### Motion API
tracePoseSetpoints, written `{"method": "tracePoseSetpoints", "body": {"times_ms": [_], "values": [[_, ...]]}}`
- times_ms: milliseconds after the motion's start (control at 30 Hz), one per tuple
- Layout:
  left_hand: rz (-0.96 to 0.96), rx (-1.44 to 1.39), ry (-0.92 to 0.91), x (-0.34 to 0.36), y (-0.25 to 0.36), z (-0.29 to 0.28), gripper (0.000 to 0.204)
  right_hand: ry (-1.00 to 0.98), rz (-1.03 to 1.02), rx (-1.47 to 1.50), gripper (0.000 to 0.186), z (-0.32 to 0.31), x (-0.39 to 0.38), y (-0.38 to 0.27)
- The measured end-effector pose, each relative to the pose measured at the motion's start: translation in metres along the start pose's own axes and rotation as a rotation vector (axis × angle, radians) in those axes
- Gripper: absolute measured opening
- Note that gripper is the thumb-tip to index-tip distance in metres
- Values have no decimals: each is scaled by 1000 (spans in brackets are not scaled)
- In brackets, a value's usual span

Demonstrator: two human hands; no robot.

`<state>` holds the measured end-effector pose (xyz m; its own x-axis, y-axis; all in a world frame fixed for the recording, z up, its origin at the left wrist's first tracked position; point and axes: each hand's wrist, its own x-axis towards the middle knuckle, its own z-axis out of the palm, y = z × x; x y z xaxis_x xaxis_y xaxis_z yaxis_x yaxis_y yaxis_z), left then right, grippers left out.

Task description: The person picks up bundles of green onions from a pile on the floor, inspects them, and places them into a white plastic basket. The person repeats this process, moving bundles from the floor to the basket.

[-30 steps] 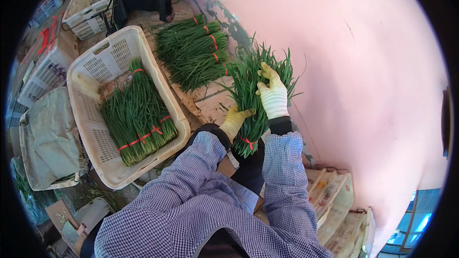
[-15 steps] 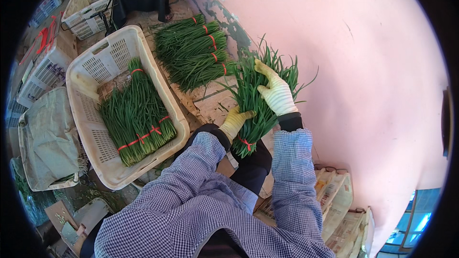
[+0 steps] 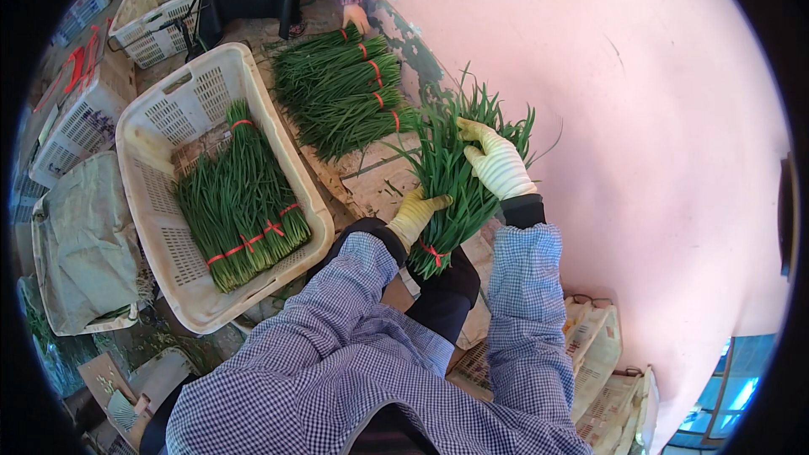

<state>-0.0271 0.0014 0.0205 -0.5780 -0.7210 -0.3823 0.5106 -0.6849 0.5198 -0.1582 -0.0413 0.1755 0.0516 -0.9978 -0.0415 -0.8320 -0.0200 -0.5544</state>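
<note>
A bundle of garlic chives (image 3: 459, 194), tied near its cut ends with a red band, stands tilted over my knee, its leaf tips fanned toward the pink wall. Around its lower middle my left hand (image 3: 415, 215), in a yellowish-white glove, is closed, thumb across the front. Higher up, my right hand (image 3: 499, 162), in a matching glove, has its fingers and thumb curled on the leaves at the right side; the far fingertips are partly lost among them. On the floor ahead lies a row of several tied chive bundles (image 3: 337, 88).
Left of me stands a large off-white plastic crate (image 3: 316, 232) with tied chive bundles inside. A cloth-covered crate (image 3: 88, 240) sits beyond it. More crates (image 3: 594, 354) are behind on the right, by the pink wall (image 3: 640, 160). Another person's hand (image 3: 355, 18) touches the farthest floor bundle.
My right hand has shifted right and slightly down, drawing leaves with it. My left hand stays put. The other person's arm has reached down to the far end of the floor row.
</note>
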Motion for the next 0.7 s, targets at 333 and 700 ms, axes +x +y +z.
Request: {"method": "tracePoseSetpoints", "body": {"times_ms": [333, 700], "values": [[17, 12, -26, 7, -8, -7, 31, 52, 92, -138, 46, 5, 11, -13], [70, 23, 13, 11, -10, -7, 27, 203, 88, 196, 46, 19, 13, -3]]}}
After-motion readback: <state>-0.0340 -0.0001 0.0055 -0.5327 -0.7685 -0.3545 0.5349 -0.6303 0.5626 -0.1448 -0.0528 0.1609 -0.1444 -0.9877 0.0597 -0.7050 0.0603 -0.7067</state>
